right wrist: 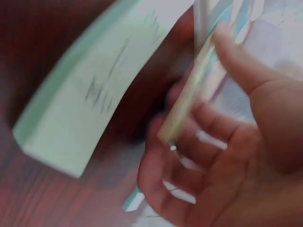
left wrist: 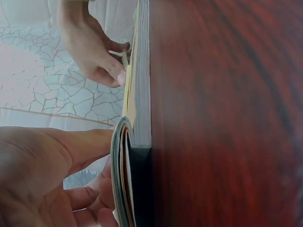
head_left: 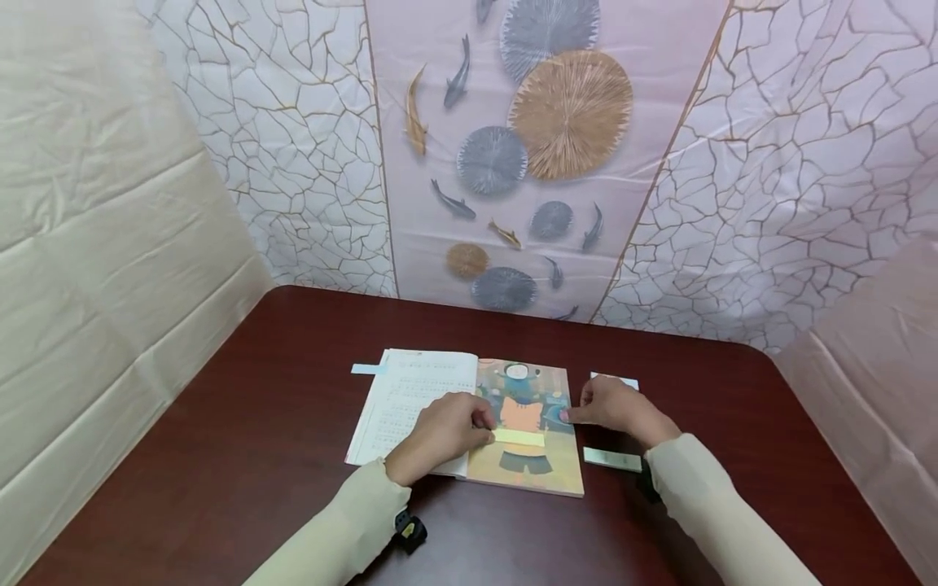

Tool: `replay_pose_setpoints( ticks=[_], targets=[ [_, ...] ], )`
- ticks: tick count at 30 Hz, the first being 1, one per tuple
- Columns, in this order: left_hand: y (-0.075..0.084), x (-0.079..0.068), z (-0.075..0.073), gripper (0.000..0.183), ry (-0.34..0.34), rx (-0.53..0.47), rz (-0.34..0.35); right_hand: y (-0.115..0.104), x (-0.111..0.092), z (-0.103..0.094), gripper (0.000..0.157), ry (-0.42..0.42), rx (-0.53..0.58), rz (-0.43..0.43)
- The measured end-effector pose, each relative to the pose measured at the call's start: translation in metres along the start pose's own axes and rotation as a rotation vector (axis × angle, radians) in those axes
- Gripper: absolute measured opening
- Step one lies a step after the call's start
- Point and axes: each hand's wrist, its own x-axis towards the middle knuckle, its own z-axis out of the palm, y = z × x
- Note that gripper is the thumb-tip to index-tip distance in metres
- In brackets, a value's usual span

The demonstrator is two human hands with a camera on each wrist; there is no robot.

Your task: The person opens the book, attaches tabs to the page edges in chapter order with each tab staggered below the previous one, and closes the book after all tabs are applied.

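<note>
- The book (head_left: 418, 395) lies open on the table (head_left: 220, 423), and a yellow strip (head_left: 520, 438) is seen lying across its right page (head_left: 563, 468), over the cat picture (head_left: 522, 413).
- The book's right edge is apparently pinched by the right hand (head_left: 614, 405), with the thumb on top and the fingers at the far side; whether one leaf or several are caught cannot be told.
- The book is touched near its fold (head_left: 476, 378) by the left hand (head_left: 449, 425), close to the strip's left end; whether anything is pinched there cannot be told.
- The step in hand is judged to be the handling of the book's right edge while the middle is steadied.
- A single leaf is best separated at the book's edge with a light thumb, since thin paper is easily creased by a hard pinch.
- Pressure is best spread flat beside the book's fold, so that the arched pages are not allowed to spring up.
- The yellow strip is best smoothed from the book's fold outwards, as a loose end could be caught.
- The blue strip (head_left: 368, 369) at the book's left edge and the green pad (head_left: 611, 459) to its right are best left undisturbed by the sleeves.
</note>
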Motion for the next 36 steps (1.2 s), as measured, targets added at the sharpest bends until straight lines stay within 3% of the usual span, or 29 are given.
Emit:
replay_pose_setpoints(
  ticks=[4,7,11,14,17,23,32,36],
  targets=[
    [-0.002,-0.002,0.0,0.009,0.001,-0.01,0.018,-0.02,-0.019,0.011,0.03,0.233,-0.208,-0.115],
    [-0.004,-0.003,0.0,0.009,0.015,-0.009,0.014,-0.042,-0.029,0.023,0.026,0.349,-0.268,-0.244],
    [-0.005,-0.004,0.0,0.008,0.022,0.004,0.005,-0.068,-0.034,0.041,0.021,0.269,-0.159,-0.358],
    [-0.004,-0.004,0.0,0.007,0.027,0.019,0.01,-0.079,-0.035,0.052,0.015,0.22,-0.115,-0.366],
    [-0.002,-0.004,0.0,0.008,0.035,0.032,0.011,-0.083,-0.035,0.059,0.013,0.243,-0.116,-0.376],
    [0.002,-0.005,0.001,0.008,0.047,0.044,0.017,-0.078,-0.033,0.063,0.016,0.254,-0.065,-0.323],
    [0.0,-0.002,-0.002,0.008,0.02,0.038,0.055,-0.062,-0.025,0.059,0.016,0.16,0.186,-0.241],
    [-0.003,-0.007,-0.007,0.033,0.016,0.073,0.041,-0.062,-0.02,0.06,0.017,0.142,0.214,-0.225]
  ],
)
